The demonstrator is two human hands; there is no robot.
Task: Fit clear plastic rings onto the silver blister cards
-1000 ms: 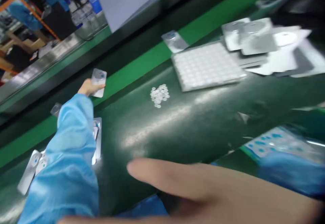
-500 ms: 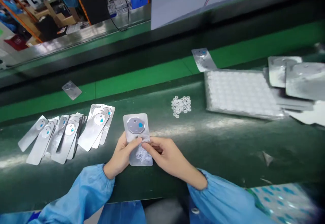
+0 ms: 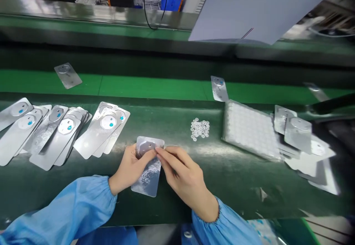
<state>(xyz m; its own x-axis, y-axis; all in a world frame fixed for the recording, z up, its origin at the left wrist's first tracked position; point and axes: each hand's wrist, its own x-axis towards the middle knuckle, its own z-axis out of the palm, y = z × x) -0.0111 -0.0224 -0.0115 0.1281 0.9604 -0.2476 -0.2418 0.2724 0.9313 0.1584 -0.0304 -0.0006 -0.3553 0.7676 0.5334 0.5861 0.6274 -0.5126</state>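
Head view shows left grip [image 3: 129, 171] pinching silver plate [image 3: 145, 182], long axis roughly fore-and-aft, right grip [image 3: 185, 173] at its upper right, closure unclear.

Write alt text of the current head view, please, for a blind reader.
The left hand holds a silvery plate over a green table, with the right hand at its upper part. More plates overlap to the left; small pale discs cluster to the right.
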